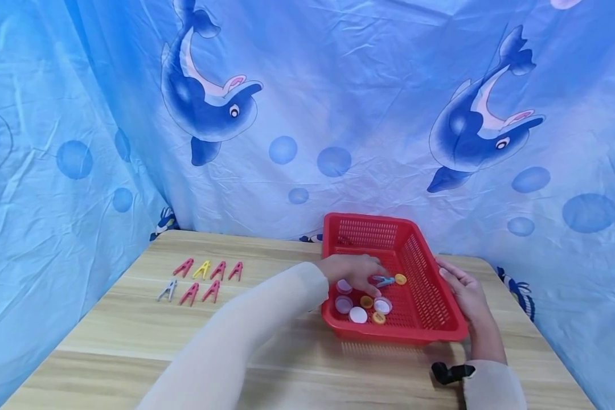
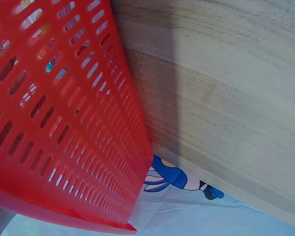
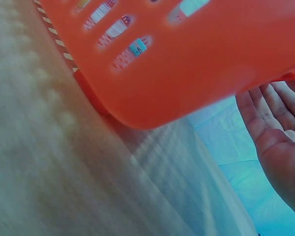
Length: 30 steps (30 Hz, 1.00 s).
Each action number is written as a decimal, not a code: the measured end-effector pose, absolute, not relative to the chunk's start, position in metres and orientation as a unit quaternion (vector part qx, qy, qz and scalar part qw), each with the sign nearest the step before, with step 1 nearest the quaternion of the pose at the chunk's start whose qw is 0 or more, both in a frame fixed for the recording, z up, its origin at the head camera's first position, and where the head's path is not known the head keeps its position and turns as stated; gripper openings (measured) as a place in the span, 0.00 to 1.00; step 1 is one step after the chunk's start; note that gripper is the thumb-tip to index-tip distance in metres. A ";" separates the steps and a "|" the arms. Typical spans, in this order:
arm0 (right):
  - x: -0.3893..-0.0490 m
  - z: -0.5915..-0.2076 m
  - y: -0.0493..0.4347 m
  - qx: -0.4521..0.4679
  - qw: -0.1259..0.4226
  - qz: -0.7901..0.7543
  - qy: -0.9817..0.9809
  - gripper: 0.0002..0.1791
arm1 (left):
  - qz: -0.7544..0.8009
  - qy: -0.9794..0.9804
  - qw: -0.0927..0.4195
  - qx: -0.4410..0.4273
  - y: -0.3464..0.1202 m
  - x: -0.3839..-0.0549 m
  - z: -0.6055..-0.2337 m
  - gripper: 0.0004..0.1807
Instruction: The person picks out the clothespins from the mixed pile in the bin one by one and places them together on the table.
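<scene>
A red plastic basket (image 1: 441, 307) stands on the right side of the wooden table. My left hand (image 1: 356, 273) reaches over its left rim, down among the things inside. Thumb and fingertips are right at a light blue clothespin (image 1: 384, 281); I cannot tell whether they pinch it. Around them lie several bottle caps, among them a white cap (image 1: 358, 315), a purple cap (image 1: 344, 304) and a yellow cap (image 1: 400, 279). My right hand (image 1: 466, 290) grips the basket's right rim, thumb on top. In the right wrist view its fingers (image 3: 280, 105) lie under the rim.
On the table's left part lie several clothespins in two rows: red ones (image 1: 218, 270), a yellow clothespin (image 1: 202, 269) and a grey-blue clothespin (image 1: 168, 290). A blue dolphin-print curtain (image 1: 297, 102) hangs behind the table (image 1: 133, 341) and at its sides.
</scene>
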State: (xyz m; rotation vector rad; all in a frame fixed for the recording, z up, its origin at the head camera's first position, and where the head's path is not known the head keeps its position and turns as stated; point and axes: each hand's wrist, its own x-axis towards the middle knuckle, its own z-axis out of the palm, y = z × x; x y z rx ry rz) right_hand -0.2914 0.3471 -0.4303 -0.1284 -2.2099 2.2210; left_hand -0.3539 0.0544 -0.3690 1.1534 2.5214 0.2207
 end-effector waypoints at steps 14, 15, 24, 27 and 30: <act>-0.291 -0.431 0.346 -0.036 0.004 0.711 -0.703 0.40 | 0.034 0.896 0.228 0.379 0.058 -0.360 -0.388 0.43; -0.291 -0.431 0.346 -0.036 0.004 0.710 -0.704 0.40 | 0.032 0.898 0.227 0.376 0.058 -0.360 -0.389 0.44; -0.291 -0.431 0.346 -0.038 0.005 0.708 -0.705 0.41 | 0.034 0.897 0.204 0.391 0.056 -0.360 -0.378 0.32; -0.292 -0.431 0.348 -0.041 0.003 0.708 -0.705 0.41 | 0.036 0.899 0.186 0.395 0.056 -0.360 -0.375 0.26; -0.292 -0.432 0.347 -0.040 0.003 0.711 -0.702 0.40 | 0.050 0.905 0.169 0.388 0.057 -0.361 -0.377 0.22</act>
